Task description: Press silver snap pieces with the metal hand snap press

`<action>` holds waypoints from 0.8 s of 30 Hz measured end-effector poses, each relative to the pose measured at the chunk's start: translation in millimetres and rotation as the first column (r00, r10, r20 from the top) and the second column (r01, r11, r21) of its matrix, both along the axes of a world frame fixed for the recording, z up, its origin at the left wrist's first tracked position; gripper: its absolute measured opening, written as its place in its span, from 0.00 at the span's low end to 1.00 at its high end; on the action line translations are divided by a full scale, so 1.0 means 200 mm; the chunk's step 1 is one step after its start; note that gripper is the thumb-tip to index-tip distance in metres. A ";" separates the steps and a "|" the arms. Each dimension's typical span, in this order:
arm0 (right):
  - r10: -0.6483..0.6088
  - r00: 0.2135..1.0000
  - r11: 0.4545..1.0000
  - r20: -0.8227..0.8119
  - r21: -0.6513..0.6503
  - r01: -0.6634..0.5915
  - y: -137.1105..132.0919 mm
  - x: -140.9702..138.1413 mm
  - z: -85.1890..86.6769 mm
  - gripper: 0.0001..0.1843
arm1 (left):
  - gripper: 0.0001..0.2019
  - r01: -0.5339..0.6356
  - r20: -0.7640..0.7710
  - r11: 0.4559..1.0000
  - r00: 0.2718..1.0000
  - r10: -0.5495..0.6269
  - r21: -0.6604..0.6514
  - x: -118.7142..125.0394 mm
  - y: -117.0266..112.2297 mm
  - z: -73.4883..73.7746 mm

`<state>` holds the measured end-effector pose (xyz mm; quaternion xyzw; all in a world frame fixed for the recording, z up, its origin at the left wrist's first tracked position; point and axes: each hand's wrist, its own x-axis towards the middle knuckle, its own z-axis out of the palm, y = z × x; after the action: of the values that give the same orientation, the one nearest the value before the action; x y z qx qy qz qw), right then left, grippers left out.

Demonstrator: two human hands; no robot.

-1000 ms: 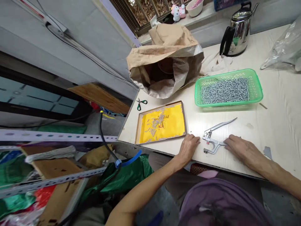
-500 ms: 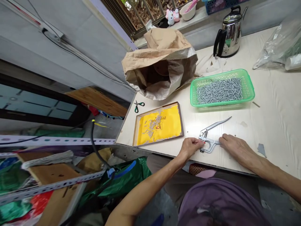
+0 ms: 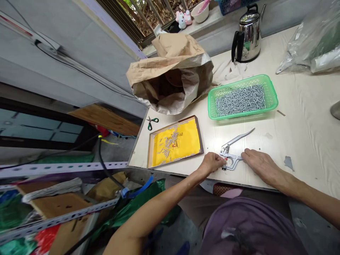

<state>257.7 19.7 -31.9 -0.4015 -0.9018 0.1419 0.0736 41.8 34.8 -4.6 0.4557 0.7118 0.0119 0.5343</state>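
Note:
A grey metal hand tool, like spring-loaded pliers (image 3: 234,157), lies on the table with its long lever (image 3: 240,136) spread away from its body. A small coil spring sits between the two parts. My left hand (image 3: 211,163) is closed, thumb and fingertips pinched at the tool's jaw end beside a small red spot. Whatever is in that pinch is too small to make out. On the opposite side, my right hand (image 3: 259,164) rests on the table, its fingers closed around the end of the tool's lower handle.
Left of the hands, a shallow cardboard tray (image 3: 201,143) with a yellow lining holds small metal pins. A green basket (image 3: 243,115) full of small shiny metal pieces stands behind the tool. Scissors (image 3: 152,123), a large paper sack (image 3: 170,67) and a kettle (image 3: 248,39) stand farther off.
The camera view has turned slightly, so the table and everything on it appears shifted left. Both hands keep nearly the same places on the tool.

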 end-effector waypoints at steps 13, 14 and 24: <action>-0.019 0.996 0.993 0.088 0.115 0.009 0.24 0.08 0.00 0.46 | 0.07 -0.038 0.057 0.999 0.998 0.039 -0.016 -0.01 -0.01 -0.04; 0.000 0.995 0.994 0.095 0.109 -0.010 0.26 0.08 -0.01 0.46 | 0.07 -0.044 0.062 0.999 0.997 0.044 -0.013 -0.01 -0.02 -0.04; 0.003 0.991 0.995 0.134 0.101 -0.017 0.22 0.10 0.04 0.27 | 0.10 0.028 0.042 0.998 0.999 -0.031 0.049 0.01 -0.02 -0.04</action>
<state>278.4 64.6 -24.2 -0.4013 -0.9128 0.0689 0.0328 44.6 30.8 -13.2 0.4787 0.6929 0.0311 0.5383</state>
